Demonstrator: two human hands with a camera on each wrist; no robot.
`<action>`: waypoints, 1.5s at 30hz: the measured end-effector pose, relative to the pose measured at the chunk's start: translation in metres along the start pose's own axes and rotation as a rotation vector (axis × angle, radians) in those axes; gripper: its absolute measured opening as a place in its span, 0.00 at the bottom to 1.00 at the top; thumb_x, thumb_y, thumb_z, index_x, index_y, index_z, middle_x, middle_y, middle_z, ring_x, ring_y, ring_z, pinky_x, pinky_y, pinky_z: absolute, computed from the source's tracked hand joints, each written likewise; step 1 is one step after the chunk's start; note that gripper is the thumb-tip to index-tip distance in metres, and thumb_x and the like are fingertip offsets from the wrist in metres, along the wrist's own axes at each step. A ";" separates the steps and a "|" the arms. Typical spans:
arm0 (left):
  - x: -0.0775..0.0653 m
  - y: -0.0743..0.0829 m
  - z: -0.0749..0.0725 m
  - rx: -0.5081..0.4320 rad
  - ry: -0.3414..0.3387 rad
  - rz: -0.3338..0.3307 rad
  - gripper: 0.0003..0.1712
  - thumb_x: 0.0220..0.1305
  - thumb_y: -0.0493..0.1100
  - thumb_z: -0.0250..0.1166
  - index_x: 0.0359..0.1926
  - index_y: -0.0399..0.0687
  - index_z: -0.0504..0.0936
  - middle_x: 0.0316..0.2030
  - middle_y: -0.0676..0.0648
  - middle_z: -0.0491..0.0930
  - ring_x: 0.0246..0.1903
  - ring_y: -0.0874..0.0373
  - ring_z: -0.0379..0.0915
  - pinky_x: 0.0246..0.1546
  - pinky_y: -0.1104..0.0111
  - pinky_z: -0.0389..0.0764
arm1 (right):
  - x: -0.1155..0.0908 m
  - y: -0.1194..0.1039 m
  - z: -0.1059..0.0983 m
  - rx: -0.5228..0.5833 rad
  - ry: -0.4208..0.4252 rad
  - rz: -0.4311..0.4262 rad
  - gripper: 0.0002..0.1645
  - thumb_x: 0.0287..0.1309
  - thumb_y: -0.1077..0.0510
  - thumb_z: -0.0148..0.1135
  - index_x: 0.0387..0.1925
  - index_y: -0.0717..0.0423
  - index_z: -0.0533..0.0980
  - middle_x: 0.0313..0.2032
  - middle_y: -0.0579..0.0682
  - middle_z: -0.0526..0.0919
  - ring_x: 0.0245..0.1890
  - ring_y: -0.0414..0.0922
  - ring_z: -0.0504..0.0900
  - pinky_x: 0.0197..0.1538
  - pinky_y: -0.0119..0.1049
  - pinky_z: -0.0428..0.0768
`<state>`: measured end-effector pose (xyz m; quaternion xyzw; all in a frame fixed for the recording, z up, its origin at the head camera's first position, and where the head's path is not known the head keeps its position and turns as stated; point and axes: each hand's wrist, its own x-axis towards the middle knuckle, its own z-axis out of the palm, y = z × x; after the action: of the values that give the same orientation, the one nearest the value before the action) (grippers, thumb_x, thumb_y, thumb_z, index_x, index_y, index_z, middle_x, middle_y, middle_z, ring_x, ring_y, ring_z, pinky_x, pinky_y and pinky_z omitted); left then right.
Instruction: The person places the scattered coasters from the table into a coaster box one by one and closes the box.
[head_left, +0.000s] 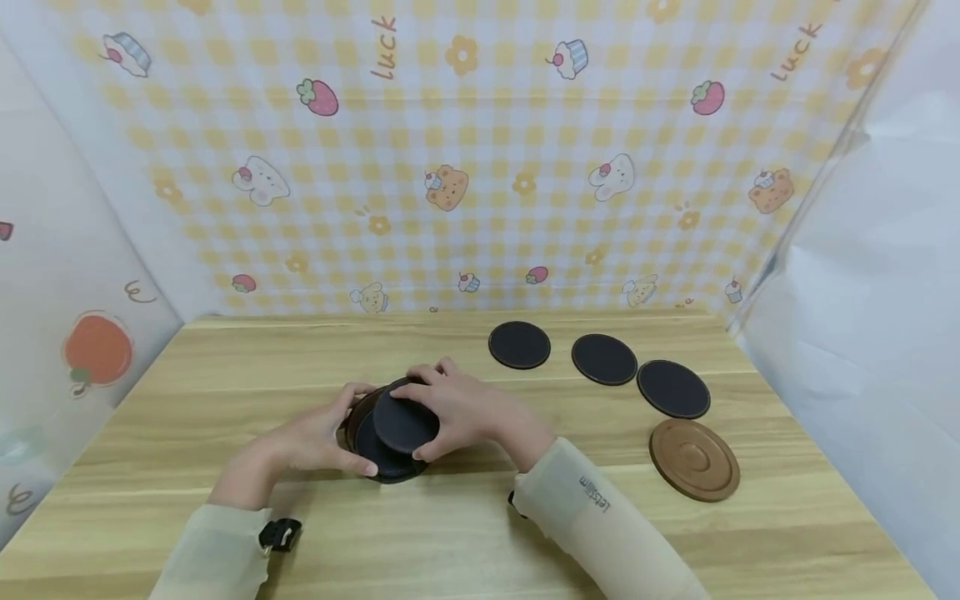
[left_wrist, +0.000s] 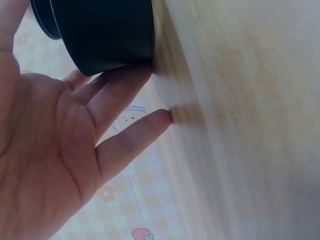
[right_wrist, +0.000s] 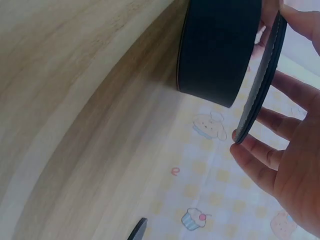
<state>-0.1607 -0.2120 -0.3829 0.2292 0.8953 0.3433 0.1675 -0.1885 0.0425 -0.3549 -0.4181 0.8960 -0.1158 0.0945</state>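
A round black box (head_left: 367, 458) with a straight side wall stands on the wooden table, left of centre. My left hand (head_left: 318, 435) holds it, thumb at the front edge and fingers around the far side. In the left wrist view the fingers touch the lower wall of the box (left_wrist: 107, 35), with the little finger (left_wrist: 137, 132) apart from it. Over the box's top, my right hand (head_left: 465, 408) pinches a round black coaster (head_left: 405, 425) by its rim. The right wrist view has this coaster (right_wrist: 262, 75) tilted, a pale stitched line along its edge.
Three black coasters lie flat in a row at the back right: one coaster (head_left: 519, 345), a second coaster (head_left: 604, 359) and a third coaster (head_left: 673, 389). In front of them lies a brown round lid-like disc (head_left: 694, 460). A patterned cloth wall (head_left: 487, 242) rises behind the table (head_left: 562, 533).
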 end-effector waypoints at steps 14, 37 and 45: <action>-0.002 0.001 -0.001 -0.025 -0.006 -0.030 0.59 0.48 0.58 0.79 0.71 0.47 0.52 0.67 0.34 0.67 0.65 0.38 0.66 0.60 0.43 0.68 | 0.017 -0.011 0.006 -0.076 -0.016 -0.016 0.48 0.52 0.33 0.69 0.73 0.35 0.62 0.73 0.46 0.59 0.60 0.45 0.64 0.57 0.40 0.76; -0.003 -0.002 0.000 -0.029 -0.007 0.014 0.59 0.49 0.57 0.78 0.73 0.48 0.51 0.68 0.33 0.65 0.62 0.40 0.70 0.57 0.45 0.71 | 0.027 -0.017 0.014 -0.085 -0.046 -0.033 0.48 0.52 0.33 0.70 0.73 0.35 0.63 0.72 0.46 0.61 0.63 0.46 0.61 0.58 0.42 0.76; -0.002 -0.001 -0.001 -0.033 -0.010 -0.003 0.59 0.50 0.56 0.78 0.72 0.49 0.50 0.68 0.33 0.66 0.62 0.40 0.70 0.56 0.47 0.73 | 0.024 -0.013 0.013 -0.063 -0.045 -0.042 0.49 0.52 0.36 0.72 0.73 0.37 0.62 0.73 0.44 0.61 0.64 0.45 0.61 0.60 0.45 0.75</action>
<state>-0.1592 -0.2143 -0.3829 0.2269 0.8890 0.3566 0.1763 -0.1905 0.0141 -0.3649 -0.4421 0.8879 -0.0800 0.0990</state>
